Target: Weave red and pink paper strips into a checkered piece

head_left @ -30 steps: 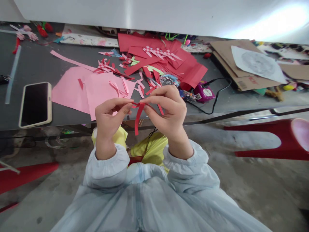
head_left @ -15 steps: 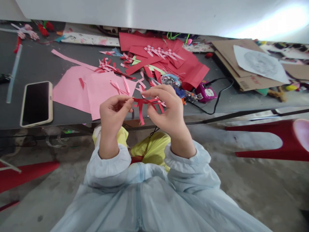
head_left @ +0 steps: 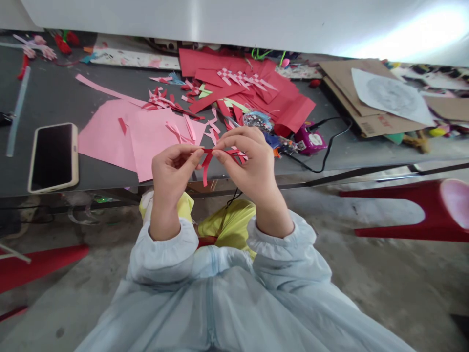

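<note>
Both hands are raised over the table's front edge, pinching red paper strips (head_left: 205, 171) between them. My left hand (head_left: 175, 166) grips the left end with thumb and forefinger. My right hand (head_left: 249, 159) has its thumb and index fingertip closed on the strips a short way to the right. One strip hangs down between the hands; other ends show under the right fingers, partly hidden. Just beyond lie two pink paper sheets (head_left: 150, 137) with thin strips on top. Behind them is a pile of red paper (head_left: 252, 98) with a pink-and-white checked woven piece (head_left: 242, 78).
At the left lies a phone (head_left: 53, 157) near a clear stick (head_left: 18, 112). To the right are a purple box (head_left: 311, 140) with a black cable (head_left: 331, 151), and cardboard (head_left: 373, 124) under a drawing (head_left: 390, 95). A red stool (head_left: 436, 208) stands on the floor.
My right thumb and index finger have closed on the red strips and moved left, nearer my left hand. The hanging strip has swung left. My left hand stays nearly in place.
</note>
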Motion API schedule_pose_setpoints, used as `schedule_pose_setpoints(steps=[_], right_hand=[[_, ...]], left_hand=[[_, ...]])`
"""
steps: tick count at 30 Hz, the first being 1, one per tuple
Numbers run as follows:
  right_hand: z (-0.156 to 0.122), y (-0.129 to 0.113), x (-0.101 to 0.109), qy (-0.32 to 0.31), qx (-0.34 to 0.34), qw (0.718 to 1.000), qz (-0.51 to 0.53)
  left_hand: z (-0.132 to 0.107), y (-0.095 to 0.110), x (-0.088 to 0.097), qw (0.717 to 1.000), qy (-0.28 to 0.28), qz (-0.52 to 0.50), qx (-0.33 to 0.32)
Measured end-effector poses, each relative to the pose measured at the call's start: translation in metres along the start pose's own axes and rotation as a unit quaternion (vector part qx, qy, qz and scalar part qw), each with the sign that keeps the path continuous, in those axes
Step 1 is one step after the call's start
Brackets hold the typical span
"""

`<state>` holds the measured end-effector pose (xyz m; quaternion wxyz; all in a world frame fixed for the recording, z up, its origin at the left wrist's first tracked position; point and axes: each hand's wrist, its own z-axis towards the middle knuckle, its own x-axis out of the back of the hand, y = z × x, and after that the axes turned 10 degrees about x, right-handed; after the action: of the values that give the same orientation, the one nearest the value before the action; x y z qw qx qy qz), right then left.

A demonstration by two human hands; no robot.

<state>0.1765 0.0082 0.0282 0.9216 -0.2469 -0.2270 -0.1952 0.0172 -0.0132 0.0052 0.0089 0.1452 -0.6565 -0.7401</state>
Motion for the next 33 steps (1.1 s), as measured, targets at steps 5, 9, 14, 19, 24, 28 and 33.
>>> schedule_pose_setpoints(steps=[5,9,14,19,24,28,33], right_hand=[[0.0030,-0.0038,-0.0038,0.002,-0.023,0.999,0.031],[0.0043,-0.0068,-0.0045,-0.015,-0.070,0.996,0.051],[0.0028,-0.0056,-0.0013,-0.051,-0.125,0.989,0.064],[0.0038,-0.0034,0.0005,-0.058,-0.140,0.985,0.078],[0.0056,-0.0037,0.0010,-0.057,-0.152,0.982,0.100],[0.0052,-0.0032,0.0014,-0.057,-0.161,0.979,0.108],[0.0051,-0.0019,0.0014,-0.054,-0.159,0.979,0.113]], left_hand=[[0.0010,-0.0021,-0.0010,1.000,-0.020,-0.008,-0.011],[0.0009,-0.0022,-0.0020,0.999,-0.034,-0.025,-0.007],[0.0005,-0.0014,-0.0007,0.999,-0.021,-0.032,0.032],[0.0025,-0.0031,-0.0005,0.993,-0.044,-0.036,0.104],[0.0026,-0.0047,0.0001,0.991,-0.075,-0.010,0.114],[0.0020,-0.0033,0.0008,0.991,-0.073,-0.010,0.110],[0.0025,-0.0032,0.0007,0.991,-0.071,-0.004,0.115]])
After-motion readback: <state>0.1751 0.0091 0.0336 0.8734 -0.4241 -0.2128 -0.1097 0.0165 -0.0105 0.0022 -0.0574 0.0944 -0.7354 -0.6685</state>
